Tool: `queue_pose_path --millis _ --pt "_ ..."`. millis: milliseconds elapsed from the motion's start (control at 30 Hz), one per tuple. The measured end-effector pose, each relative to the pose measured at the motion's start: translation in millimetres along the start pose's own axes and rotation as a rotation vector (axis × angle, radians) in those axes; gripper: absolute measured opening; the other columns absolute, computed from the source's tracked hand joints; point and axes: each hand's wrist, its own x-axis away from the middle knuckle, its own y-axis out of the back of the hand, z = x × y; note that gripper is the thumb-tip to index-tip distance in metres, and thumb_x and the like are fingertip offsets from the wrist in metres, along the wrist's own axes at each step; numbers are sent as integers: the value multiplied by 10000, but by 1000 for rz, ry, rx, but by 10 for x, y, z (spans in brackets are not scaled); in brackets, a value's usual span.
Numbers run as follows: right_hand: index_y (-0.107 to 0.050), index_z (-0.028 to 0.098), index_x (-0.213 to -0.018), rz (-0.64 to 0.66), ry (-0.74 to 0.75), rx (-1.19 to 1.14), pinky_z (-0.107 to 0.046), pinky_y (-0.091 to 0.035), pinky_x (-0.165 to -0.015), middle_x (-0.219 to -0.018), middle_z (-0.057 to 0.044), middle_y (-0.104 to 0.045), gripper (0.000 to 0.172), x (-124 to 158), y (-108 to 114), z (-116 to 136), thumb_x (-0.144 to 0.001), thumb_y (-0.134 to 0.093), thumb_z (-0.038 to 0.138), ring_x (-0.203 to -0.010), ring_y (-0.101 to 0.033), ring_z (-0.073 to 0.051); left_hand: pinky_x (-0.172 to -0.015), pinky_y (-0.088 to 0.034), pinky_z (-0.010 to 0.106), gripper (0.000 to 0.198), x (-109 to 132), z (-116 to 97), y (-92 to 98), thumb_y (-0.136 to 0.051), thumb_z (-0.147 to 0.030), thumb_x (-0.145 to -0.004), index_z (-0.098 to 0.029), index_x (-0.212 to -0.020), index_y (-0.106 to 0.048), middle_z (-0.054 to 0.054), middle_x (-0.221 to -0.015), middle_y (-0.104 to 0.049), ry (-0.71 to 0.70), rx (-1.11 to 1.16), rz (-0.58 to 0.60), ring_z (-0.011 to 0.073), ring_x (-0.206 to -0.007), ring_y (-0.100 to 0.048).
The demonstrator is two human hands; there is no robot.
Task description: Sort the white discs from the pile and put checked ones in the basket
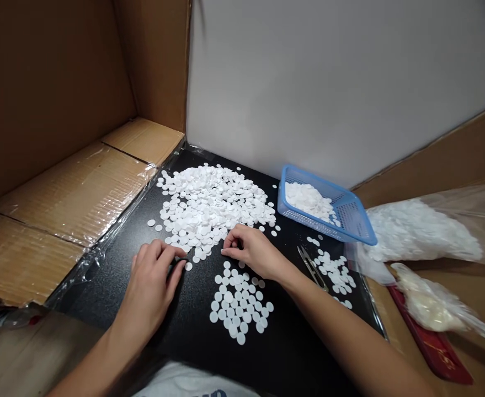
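A large heap of small, thin, round white discs lies on the black tabletop. My left hand is at the heap's near left edge with its fingers curled, thumb and forefinger close together. A loose white disc lies just by those fingertips; what is between them, if anything, is too dark to make out. At the heap's near right edge, my right hand is closed in a pinch, with the edge of a white disc showing at its thumb tip. Nearer to me, a spread-out group of discs lies flat, partly overlapping.
A blue plastic basket holding more discs stands at the back right. Thread snips lie beside a smaller disc pile. Farther right are a clear bag of white pieces and a red tray. Cardboard borders the left.
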Motion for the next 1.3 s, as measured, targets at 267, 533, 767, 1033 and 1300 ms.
queue_pose_path --millis 267,533,767,1033,1300 --pt "-626 216 -805 49 185 224 -386 -391 -824 -867 -20 -642 129 202 96 -62 -905 -676 150 -868 -590 -203 -724 -408 357 141 14 -8 -93 -522 -221 -982 -212 -886 -626 30 -848 -570 -82 2 86 225 -805 -509" --pt "-600 216 -896 -164 203 263 -379 -399 -838 -906 -34 -645 66 -49 -32 -59 -917 -649 177 -857 -610 -207 -726 -433 358 135 -51 -203 -187 -498 -161 -983 -216 -946 -615 31 -891 -578 -72 -40 164 230 -818 -534" --pt "-547 216 -787 -188 207 229 -350 -430 -802 -781 1 -634 153 -4 -29 -137 -869 -569 89 -722 -589 -171 -693 -447 362 99 -101 -256 -207 -522 -160 -964 -200 -902 -588 48 -907 -555 -71 -120 177 243 -815 -535" --pt "-608 218 -784 -166 -47 -3 -269 -437 -579 -707 12 -629 80 173 122 -218 -830 -560 174 -632 -579 -155 -707 -442 366 184 -163 -278 -207 -447 -171 -1002 -200 -843 -535 40 -888 -550 -92 -60 185 223 -811 -530" --pt "-616 216 -793 -169 -37 176 -299 -444 -665 -845 -16 -630 141 219 200 -220 -876 -603 104 -767 -600 -178 -684 -427 354 154 -170 -245 -183 -499 -206 -993 -198 -845 -539 39 -880 -568 -123 -57 183 216 -781 -542"
